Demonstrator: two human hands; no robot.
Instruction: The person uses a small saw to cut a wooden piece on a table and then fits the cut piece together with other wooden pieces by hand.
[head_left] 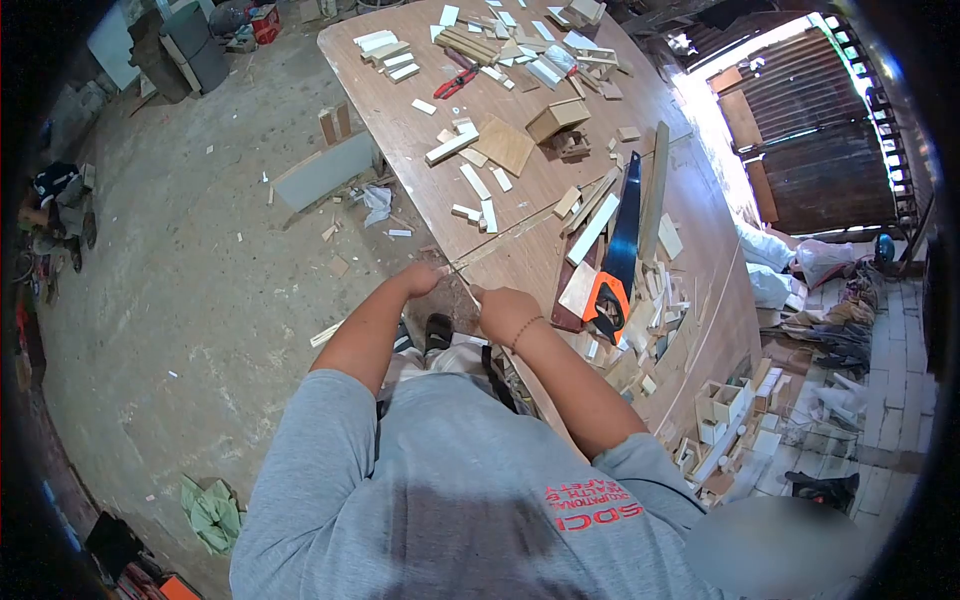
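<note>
My left hand and my right hand are close together at the near edge of the long wooden table. Both pinch a thin, pale wooden strip that spans the small gap between them, just over the table edge. The strip is very slender and its full length is hard to make out. A hand saw with an orange and black handle lies on the table just right of my right hand, its dark blade pointing away from me.
Several wood offcuts and slats litter the table, with a plywood square, a small wooden box and red pliers farther off. A board leans beside the table over the concrete floor. Small wooden boxes sit right.
</note>
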